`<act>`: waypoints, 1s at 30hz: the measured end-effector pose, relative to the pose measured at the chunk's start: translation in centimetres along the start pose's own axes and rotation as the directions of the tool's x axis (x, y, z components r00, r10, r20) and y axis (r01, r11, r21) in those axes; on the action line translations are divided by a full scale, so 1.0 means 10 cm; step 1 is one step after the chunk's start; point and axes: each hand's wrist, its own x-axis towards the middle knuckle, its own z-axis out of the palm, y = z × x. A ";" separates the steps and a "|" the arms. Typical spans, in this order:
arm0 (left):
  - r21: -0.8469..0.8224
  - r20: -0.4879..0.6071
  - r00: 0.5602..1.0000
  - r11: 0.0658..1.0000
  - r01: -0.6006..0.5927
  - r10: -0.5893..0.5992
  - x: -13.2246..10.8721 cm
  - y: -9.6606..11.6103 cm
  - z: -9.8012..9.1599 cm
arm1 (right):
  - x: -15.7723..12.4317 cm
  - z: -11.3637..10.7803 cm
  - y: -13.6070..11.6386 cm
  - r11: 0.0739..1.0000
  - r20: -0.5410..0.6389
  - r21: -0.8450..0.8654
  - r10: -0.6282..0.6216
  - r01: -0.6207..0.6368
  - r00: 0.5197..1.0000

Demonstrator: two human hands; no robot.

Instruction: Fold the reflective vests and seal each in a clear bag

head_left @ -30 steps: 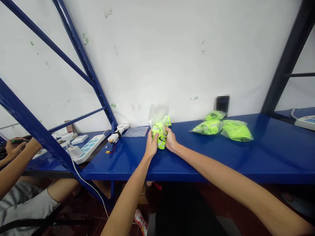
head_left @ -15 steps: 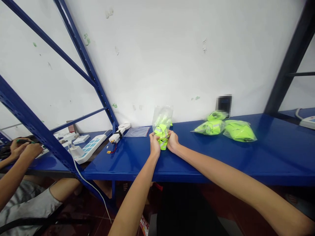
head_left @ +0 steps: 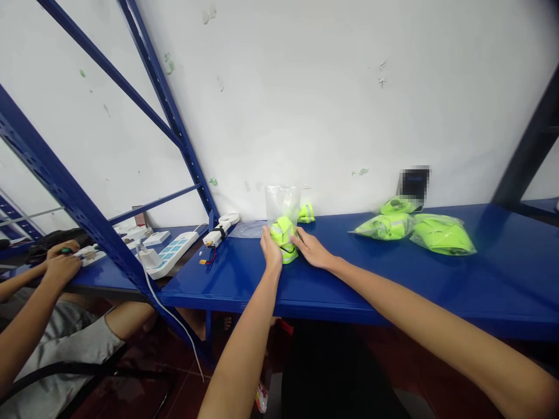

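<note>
A folded neon-yellow reflective vest (head_left: 283,233) with pale grey stripes is between my two hands over the blue table. My left hand (head_left: 271,250) wraps its left side. From the right, my right hand (head_left: 313,249) grips it with thumb and fingers against the fabric. A clear plastic bag (head_left: 282,198) rises above the vest; how much of the vest is inside I cannot tell. Just behind, another neon-yellow striped piece (head_left: 307,213) lies near the wall.
Bagged neon vests (head_left: 443,234) lie on the blue table (head_left: 349,291) at right, by a blurred dark object (head_left: 414,185). Left are a flat plastic bag (head_left: 248,229), a white handheld fan (head_left: 227,221), a power strip (head_left: 177,253) and a blue post (head_left: 174,128). Beyond it a co-worker's hands (head_left: 63,265) work.
My right hand has shifted its hold on the vest, its fingers now straighter. The bag stands more upright, and the piece behind shows more. The view has turned slightly left.
</note>
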 end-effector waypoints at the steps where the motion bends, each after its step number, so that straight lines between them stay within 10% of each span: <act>1: 0.016 -0.041 0.999 0.999 -0.028 0.029 0.01 0.01 -0.01 | 0.00 -0.03 -0.01 1.000 0.035 -0.027 -0.003 0.004 0.999; 15: 0.493 -0.164 0.972 0.867 -0.068 0.170 -0.14 0.12 -0.06 | 0.10 -0.11 0.14 0.808 0.219 0.420 0.352 -0.414 0.910; 30: 0.285 0.096 0.988 0.948 -0.142 0.119 -0.09 0.05 -0.13 | 0.13 -0.19 0.16 0.719 0.228 0.494 0.434 -0.488 0.871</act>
